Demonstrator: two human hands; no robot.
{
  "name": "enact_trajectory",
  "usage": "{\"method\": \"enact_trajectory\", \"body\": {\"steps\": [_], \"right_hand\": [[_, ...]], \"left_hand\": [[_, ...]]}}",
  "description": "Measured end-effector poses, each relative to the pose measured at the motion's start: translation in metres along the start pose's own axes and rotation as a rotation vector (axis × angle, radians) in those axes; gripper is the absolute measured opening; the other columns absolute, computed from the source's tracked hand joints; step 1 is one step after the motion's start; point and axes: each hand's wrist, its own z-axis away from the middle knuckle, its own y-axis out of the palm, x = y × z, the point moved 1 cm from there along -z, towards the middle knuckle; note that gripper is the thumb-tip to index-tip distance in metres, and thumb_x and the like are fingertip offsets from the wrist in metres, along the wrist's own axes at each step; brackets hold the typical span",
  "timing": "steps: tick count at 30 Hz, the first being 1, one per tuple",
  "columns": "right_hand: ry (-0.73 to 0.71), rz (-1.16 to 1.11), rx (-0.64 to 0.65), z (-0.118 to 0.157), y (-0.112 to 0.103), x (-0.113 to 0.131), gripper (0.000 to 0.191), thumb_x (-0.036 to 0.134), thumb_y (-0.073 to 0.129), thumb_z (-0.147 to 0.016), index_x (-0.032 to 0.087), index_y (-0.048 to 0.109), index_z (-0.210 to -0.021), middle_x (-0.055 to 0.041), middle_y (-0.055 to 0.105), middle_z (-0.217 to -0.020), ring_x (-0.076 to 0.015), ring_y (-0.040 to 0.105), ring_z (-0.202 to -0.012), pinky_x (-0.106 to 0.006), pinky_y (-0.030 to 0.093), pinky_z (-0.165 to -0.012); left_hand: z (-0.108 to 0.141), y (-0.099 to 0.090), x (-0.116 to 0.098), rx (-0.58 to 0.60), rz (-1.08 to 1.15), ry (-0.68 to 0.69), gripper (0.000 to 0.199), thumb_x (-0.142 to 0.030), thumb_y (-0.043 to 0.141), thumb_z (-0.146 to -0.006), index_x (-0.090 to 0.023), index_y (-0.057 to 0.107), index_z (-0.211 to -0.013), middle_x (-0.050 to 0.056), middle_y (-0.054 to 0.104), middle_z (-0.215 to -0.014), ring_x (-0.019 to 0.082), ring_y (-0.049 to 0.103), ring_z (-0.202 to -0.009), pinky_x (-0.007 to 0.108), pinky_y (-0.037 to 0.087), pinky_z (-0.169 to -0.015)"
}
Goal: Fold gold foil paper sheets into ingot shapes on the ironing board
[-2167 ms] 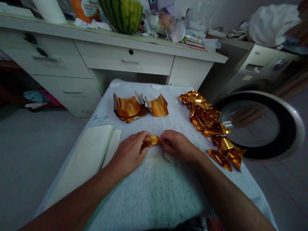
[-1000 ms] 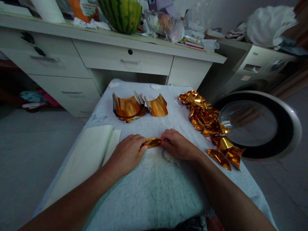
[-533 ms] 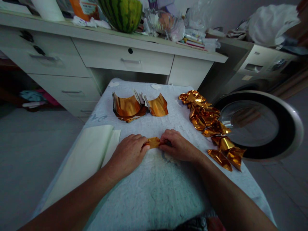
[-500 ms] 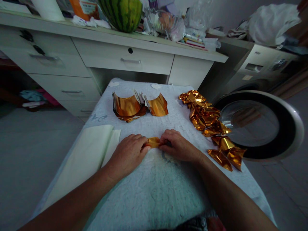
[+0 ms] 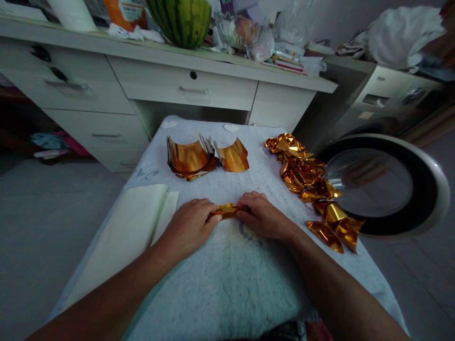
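A small folded piece of gold foil paper [image 5: 227,210] is stretched between my hands over the cloth-covered table. My left hand [image 5: 194,222] pinches its left end, and my right hand [image 5: 261,215] has its right end between thumb and fingers. Beyond my hands stand curved gold sheets in a larger stack [image 5: 188,156] and a smaller stack [image 5: 233,155] beside it. Several folded, shiny gold pieces [image 5: 302,173] form a line along the table's right side.
Pale folded paper [image 5: 121,227] lies at the left on the table cloth [image 5: 227,289]. Behind is a white counter with drawers [image 5: 188,90], holding a watermelon [image 5: 179,21] and clutter. A washing machine's open round door [image 5: 380,184] stands at the right.
Both hands remain on the foil piece with nearly the same grip. The piece has tilted slightly between the fingers, and its surface looks a little different.
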Motion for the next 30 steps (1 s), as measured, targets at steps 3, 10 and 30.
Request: {"method": "enact_trajectory", "body": {"steps": [3, 10, 30], "right_hand": [[0.040, 0.045, -0.006, 0.000, -0.001, 0.003, 0.011, 0.021, 0.057, -0.092, 0.017, 0.063, -0.085, -0.0019, 0.061, -0.083, -0.0161, 0.050, -0.081, -0.031, 0.030, -0.077], [0.093, 0.058, -0.011, -0.001, -0.001, 0.008, 0.015, 0.022, 0.054, -0.095, 0.017, 0.064, -0.085, -0.0030, 0.064, -0.084, -0.0168, 0.052, -0.083, -0.032, 0.030, -0.078], [0.239, 0.074, -0.125, -0.006, 0.009, 0.011, 0.010, 0.022, 0.057, -0.091, 0.018, 0.062, -0.084, -0.0033, 0.064, -0.084, -0.0178, 0.054, -0.083, -0.031, 0.031, -0.077]], "left_hand": [[0.000, 0.001, -0.002, -0.019, -0.065, -0.004, 0.023, -0.027, 0.045, -0.094, -0.018, 0.062, -0.082, 0.005, 0.064, -0.083, 0.022, 0.060, -0.083, 0.035, 0.043, -0.075], [0.001, 0.000, -0.003, -0.018, -0.105, -0.028, 0.027, -0.030, 0.042, -0.096, -0.018, 0.064, -0.084, 0.006, 0.067, -0.084, 0.023, 0.062, -0.084, 0.036, 0.044, -0.076], [0.000, 0.003, -0.005, -0.081, -0.073, -0.190, 0.013, -0.028, 0.051, -0.091, -0.022, 0.056, -0.101, 0.002, 0.070, -0.082, 0.020, 0.065, -0.075, 0.030, 0.042, -0.067]]}}
